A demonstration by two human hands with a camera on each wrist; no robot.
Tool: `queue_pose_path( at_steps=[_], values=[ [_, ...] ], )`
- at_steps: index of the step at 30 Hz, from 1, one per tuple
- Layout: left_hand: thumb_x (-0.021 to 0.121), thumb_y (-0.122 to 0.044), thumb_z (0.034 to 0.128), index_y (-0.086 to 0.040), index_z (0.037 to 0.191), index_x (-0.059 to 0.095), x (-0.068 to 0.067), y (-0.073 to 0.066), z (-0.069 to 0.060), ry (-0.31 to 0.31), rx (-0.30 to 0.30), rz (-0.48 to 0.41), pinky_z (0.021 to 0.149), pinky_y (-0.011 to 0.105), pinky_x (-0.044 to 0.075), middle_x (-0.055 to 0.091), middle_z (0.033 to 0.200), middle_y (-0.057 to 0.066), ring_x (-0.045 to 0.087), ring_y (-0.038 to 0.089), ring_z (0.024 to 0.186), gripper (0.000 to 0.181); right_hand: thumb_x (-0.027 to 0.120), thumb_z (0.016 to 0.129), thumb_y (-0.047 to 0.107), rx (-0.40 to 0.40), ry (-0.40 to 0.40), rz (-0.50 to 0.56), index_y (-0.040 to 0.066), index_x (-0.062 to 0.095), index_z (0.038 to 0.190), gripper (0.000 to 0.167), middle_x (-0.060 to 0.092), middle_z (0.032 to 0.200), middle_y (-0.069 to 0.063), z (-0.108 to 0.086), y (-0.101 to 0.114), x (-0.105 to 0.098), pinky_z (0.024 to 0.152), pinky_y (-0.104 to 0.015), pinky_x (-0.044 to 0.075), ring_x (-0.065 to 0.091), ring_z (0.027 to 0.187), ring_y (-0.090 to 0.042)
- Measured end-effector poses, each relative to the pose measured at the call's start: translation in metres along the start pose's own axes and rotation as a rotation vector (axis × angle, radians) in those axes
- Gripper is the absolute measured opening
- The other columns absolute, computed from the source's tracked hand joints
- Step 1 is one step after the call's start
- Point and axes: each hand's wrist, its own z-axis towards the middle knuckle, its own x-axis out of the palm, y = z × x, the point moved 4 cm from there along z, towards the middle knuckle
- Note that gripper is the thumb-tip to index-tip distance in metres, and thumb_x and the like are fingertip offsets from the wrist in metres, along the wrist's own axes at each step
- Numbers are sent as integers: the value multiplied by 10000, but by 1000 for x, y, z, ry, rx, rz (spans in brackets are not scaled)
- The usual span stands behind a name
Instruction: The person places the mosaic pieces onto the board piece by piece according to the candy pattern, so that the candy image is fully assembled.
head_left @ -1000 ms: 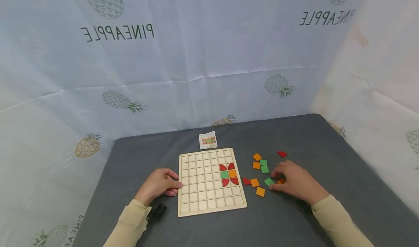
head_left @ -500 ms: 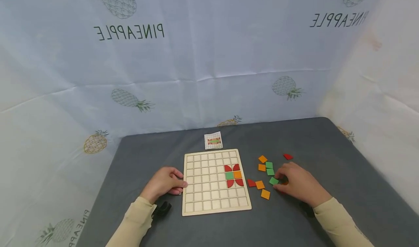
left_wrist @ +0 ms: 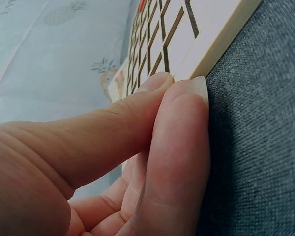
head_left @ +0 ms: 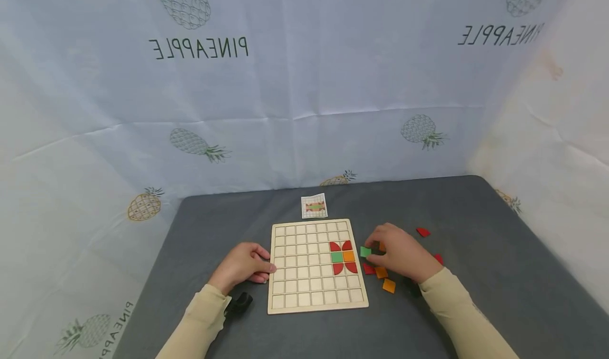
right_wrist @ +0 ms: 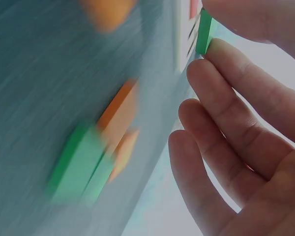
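Note:
My left hand (head_left: pixel 242 264) pinches the left edge of a wooden grid board (head_left: pixel 295 242) between thumb and index finger; the left wrist view shows thumb and finger at the board's rim (left_wrist: pixel 226 46). Between the thumb and index finger of my right hand (head_left: pixel 402 250) is a green square tile (head_left: pixel 365 251), held just off the board's right side. Set in the grid at the right are a green tile (head_left: pixel 337 257) and an orange tile (head_left: pixel 349 256), with red rounded pieces (head_left: pixel 337 268) above and below them.
Loose orange tiles (head_left: pixel 389 285) and red pieces (head_left: pixel 423 232) lie right of the board, some partly under my right hand. Green tiles (right_wrist: pixel 73 162) show blurred in the right wrist view. A small pattern card (head_left: pixel 314 206) lies behind the board.
My right hand has picked up the green tile from among the loose pieces and moved left with it toward the board. My left hand stays at the board's edge. The head view has shifted slightly.

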Motion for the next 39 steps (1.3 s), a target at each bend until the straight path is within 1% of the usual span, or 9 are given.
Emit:
queue_pose_path(
  at_steps=[3,6,9,12,18,23,31,39],
  values=[
    [943,-110,835,-3,1098,685,0,0,0,1,6,-6,627,349,670,736,839,137,741,175,652,385,902,902,227,-33,24,38,238,823,1026,148,698,1018,95,17,16,9,822,-333,596,593,990,-141],
    [941,-111,837,-2,1100,684,1,0,-1,1,13,-12,630,349,670,740,841,136,743,174,654,384,895,905,205,-72,44,79,231,831,1015,130,691,982,101,30,32,17,798,-307,574,577,993,-137],
    [940,-110,837,0,1101,682,1,0,-1,1,15,-16,634,350,672,744,846,137,744,176,655,385,898,904,208,-94,58,99,225,830,1020,135,686,969,115,39,44,26,774,-263,562,573,956,-101],
    [940,-107,837,2,1103,678,1,0,-1,3,14,-17,634,351,673,746,850,138,744,175,654,389,897,911,215,-109,67,98,223,831,1033,140,692,976,114,44,52,34,760,-246,558,565,913,-74],
    [943,-108,833,7,1113,678,2,0,0,10,13,-22,641,350,674,747,862,140,746,175,661,402,887,912,197,-136,64,78,216,830,1029,132,680,960,116,46,63,41,777,-274,563,555,902,-66],
    [940,-110,837,3,1112,679,2,0,0,8,9,-21,641,347,673,750,865,137,748,179,667,396,878,909,181,-157,51,61,203,827,1037,140,666,957,105,46,67,41,751,-260,541,531,874,-60],
    [929,-83,841,13,1107,675,1,-1,1,17,22,-29,630,346,673,748,851,143,744,173,654,380,880,900,176,-161,37,31,203,829,1010,125,683,956,90,47,68,41,759,-275,558,552,903,-82],
    [933,-93,842,14,1111,674,1,0,1,11,22,-20,629,345,674,744,851,142,745,168,653,388,899,891,195,-167,30,12,204,829,995,126,657,922,92,47,69,42,710,-245,517,516,867,-72]
  ],
)
